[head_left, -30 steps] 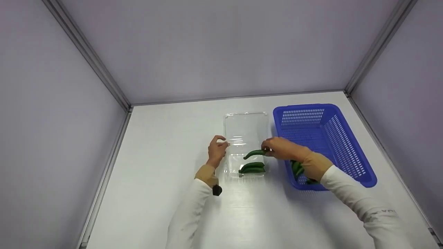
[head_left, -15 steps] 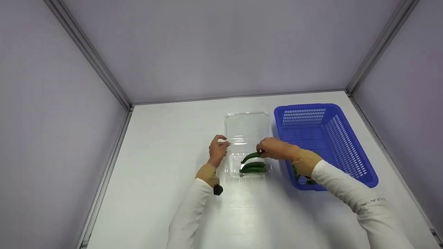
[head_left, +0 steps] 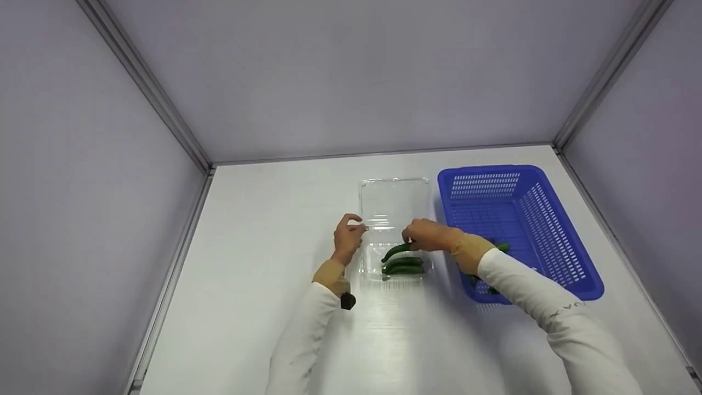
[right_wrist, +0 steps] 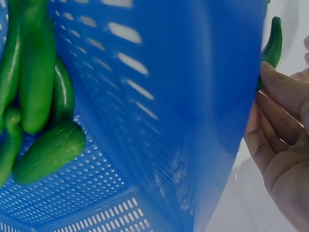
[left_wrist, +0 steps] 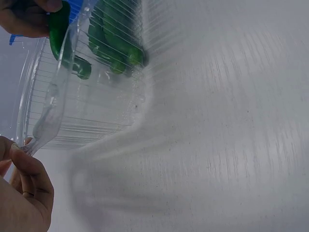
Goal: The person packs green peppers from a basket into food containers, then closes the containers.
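A clear plastic clamshell box [head_left: 395, 198] lies opened on the white table, its lid folded back. My left hand [head_left: 347, 241] pinches the box's left edge near the hinge; in the left wrist view its thumb and fingers [left_wrist: 32, 166] are on the rim. Between the thumb and fingers of my right hand [head_left: 432, 235] is a curved green pepper [head_left: 396, 251], held by one end over the near half of the box. The pepper's free end [left_wrist: 82, 67] points toward the left side. Below it, green peppers [head_left: 403, 266] lie side by side at the box's near end.
To the right stands a blue perforated basket [head_left: 573, 236], close to the box and partly under my right forearm. Several green peppers [right_wrist: 38, 87] lie in its near part. Grey panels [head_left: 373, 82] enclose the table at the back and both sides.
My right hand has moved left with the pepper, bringing it over the box and slightly lower, closer to the peppers inside. The left hand keeps its hold on the box edge.
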The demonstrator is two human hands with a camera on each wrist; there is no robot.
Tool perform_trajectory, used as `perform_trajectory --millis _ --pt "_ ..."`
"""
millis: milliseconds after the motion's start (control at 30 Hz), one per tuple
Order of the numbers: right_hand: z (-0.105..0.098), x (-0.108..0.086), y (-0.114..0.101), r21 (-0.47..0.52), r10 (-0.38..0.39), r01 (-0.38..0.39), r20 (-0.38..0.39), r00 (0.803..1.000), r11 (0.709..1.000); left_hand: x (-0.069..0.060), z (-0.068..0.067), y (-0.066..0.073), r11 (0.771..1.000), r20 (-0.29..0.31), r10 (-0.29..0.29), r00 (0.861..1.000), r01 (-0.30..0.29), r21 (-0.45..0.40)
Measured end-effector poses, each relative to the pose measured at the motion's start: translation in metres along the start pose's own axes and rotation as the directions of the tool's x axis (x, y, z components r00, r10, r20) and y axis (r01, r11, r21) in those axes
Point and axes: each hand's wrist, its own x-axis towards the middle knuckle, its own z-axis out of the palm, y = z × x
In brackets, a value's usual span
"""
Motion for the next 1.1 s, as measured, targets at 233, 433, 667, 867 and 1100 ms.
perform_trajectory --millis 233,433,667,867,1100 --pt "0.0009 0.0021 0.0018 -0.022 -0.024 0.024 0.008 1.0 0.999 0.0005 0.0023 -0.0002 1.0 0.004 0.013 1.0 -0.013 -0.002" --pt "0.0029 0.0026 0.0013 -0.048 -0.023 0.025 0.041 0.999 0.999 0.001 0.0031 0.0004 1.0 0.003 0.011 1.0 -0.011 -0.016" --pt "0.003 0.0033 -0.0028 -0.092 0.024 -0.011 0.141 0.99 0.996 0.0011 0.0026 0.0014 1.0 0.002 0.005 1.0 -0.005 -0.029" --pt "0.0047 0.0025 -0.0052 -0.092 0.052 -0.038 0.161 0.986 0.995 0.0008 0.002 0.0019 1.0 0.001 -0.007 1.0 0.007 -0.001" --pt "0.0042 0.0011 -0.0052 -0.095 0.029 -0.014 0.159 0.987 0.995 0.0013 0.0014 -0.0003 1.0 -0.001 -0.006 1.0 0.006 0.01"
